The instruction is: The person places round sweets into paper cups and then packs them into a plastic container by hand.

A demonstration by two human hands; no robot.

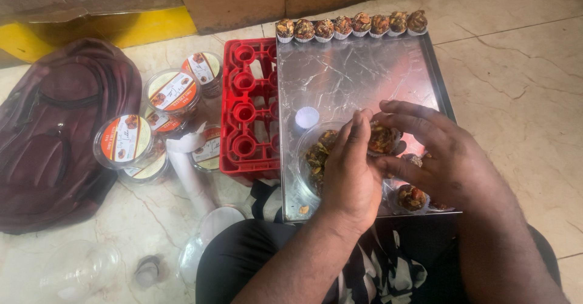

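Both my hands meet over the near end of a shiny metal tray (358, 73). My left hand (349, 170) and my right hand (437, 152) together pinch one brown nut-and-fruit sweet (382, 139) in a paper cup. Under my left hand sits a clear plastic tub (310, 149) partly filled with such sweets. Another sweet in a cup (413, 198) lies on the tray below my right hand. A row of several sweets in white paper cups (352, 26) lines the tray's far edge. A small white paper cup (306, 117) stands just beyond the tub.
A red plastic crate (246, 109) supports the tray's left side. Several lidded round tubs with orange labels (124, 140) and a white roll (188, 170) lie left of it, next to a maroon backpack (54, 134). Empty clear tubs and lids (79, 270) sit near my knee.
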